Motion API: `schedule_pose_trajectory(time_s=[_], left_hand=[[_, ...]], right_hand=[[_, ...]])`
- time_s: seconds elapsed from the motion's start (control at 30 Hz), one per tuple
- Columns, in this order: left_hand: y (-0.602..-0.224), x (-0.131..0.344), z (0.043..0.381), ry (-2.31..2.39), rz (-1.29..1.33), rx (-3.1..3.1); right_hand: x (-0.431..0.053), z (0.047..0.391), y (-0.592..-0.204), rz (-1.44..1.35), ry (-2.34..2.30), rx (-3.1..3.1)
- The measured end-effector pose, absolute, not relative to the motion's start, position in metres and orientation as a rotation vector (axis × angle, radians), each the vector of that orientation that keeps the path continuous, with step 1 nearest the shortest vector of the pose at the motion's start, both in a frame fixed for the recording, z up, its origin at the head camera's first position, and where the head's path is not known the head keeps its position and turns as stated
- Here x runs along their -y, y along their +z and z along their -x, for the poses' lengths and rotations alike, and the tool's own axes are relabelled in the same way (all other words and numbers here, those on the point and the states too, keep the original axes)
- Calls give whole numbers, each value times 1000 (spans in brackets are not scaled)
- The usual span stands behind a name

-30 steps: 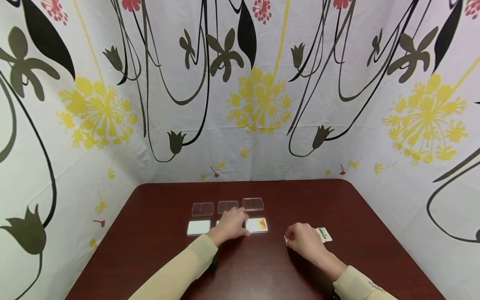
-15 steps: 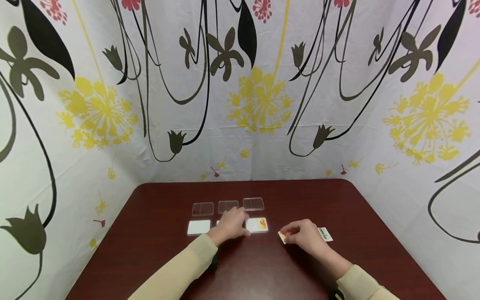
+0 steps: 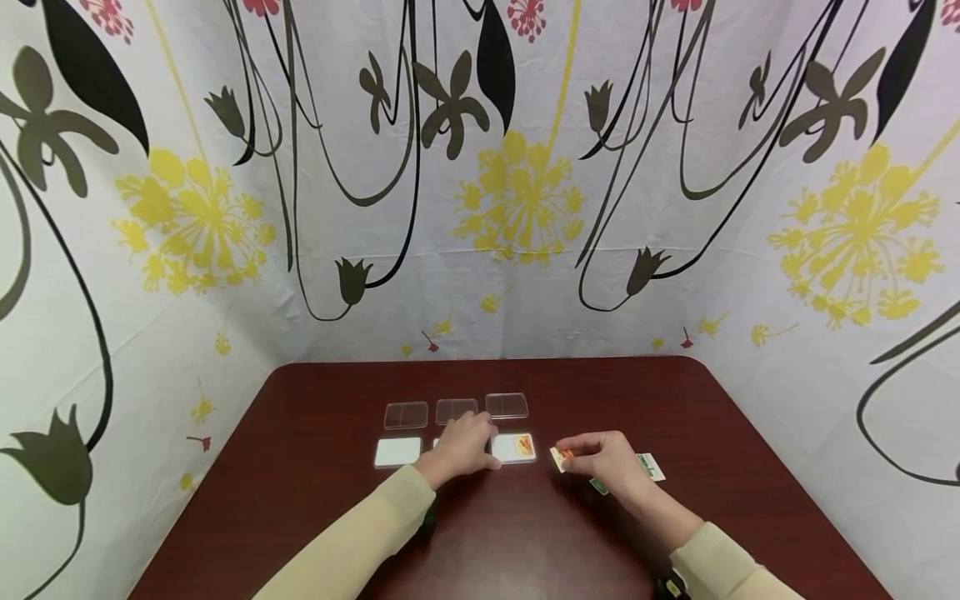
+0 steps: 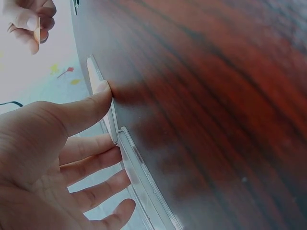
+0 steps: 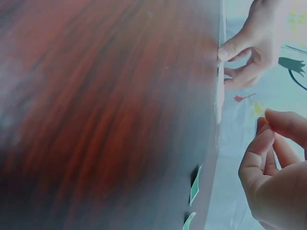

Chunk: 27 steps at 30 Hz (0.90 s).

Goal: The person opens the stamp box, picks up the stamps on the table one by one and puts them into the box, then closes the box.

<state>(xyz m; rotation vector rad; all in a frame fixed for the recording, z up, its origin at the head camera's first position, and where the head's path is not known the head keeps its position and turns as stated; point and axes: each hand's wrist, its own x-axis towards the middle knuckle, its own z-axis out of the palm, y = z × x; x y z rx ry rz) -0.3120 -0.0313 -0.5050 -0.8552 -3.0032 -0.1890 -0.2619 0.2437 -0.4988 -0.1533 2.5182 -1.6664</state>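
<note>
My left hand (image 3: pixel 462 446) holds the left end of a flat white case (image 3: pixel 504 450), thumb on the near edge and fingers toward the far side. An orange picture fills the case's right part. Partly hidden under the same hand is a second white case (image 4: pixel 144 177). My right hand (image 3: pixel 606 461) pinches a small card (image 3: pixel 558 459) with an orange picture between thumb and fingers, above the table just right of the case. Below and behind that hand lie a green card (image 3: pixel 598 486) and a white card with green print (image 3: pixel 651 467).
Another white case (image 3: pixel 398 452) lies at the left. Behind the row stand clear plastic lids, the left (image 3: pixel 406 415), the middle (image 3: pixel 456 411) and the right (image 3: pixel 507 406). The dark red table (image 3: pixel 600 392) ends at a patterned curtain (image 3: pixel 495 317).
My right hand has picked the orange card up from the right side and carried it left toward the white case, uncovering the green card. My left hand stays in place.
</note>
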Motion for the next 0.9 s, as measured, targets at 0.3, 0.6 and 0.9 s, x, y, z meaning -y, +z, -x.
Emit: schedule_pose_trajectory(time_s=[0.3, 0.6, 0.9], left_hand=[[-506, 31, 314, -176, 849, 3006], [-508, 30, 314, -184, 847, 3015], [-506, 30, 315, -203, 859, 3011]], right_hand=[[-230, 270, -495, 227, -1704, -2539], [-211, 283, -495, 373, -1571, -2684], [-187, 302, -498, 450, -1403, -2867]])
